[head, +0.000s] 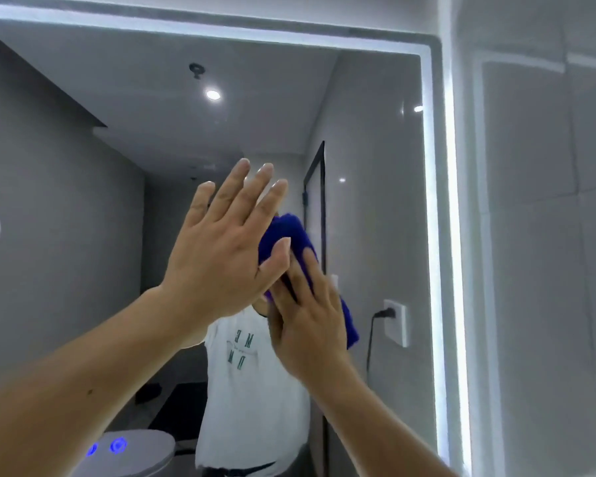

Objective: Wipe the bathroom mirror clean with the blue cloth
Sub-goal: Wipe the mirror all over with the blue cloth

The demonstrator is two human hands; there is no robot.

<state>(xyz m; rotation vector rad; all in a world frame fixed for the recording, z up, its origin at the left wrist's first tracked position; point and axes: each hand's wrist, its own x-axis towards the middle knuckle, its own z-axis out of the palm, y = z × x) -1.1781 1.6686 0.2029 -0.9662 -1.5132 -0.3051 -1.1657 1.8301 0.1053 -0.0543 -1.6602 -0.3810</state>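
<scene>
A large bathroom mirror with a lit white border fills the view. The blue cloth, bunched up, lies flat against the glass near its middle. My right hand presses the cloth onto the mirror with flat fingers. My left hand is raised with fingers spread, its palm towards the glass, and its thumb rests on the cloth's left edge. Both hands hide the lower and middle part of the cloth.
The lit strip marks the mirror's right edge, with a glossy tiled wall beyond it. The reflection shows a person in a white T-shirt, a wall socket with a black plug, and two blue touch buttons at the lower left.
</scene>
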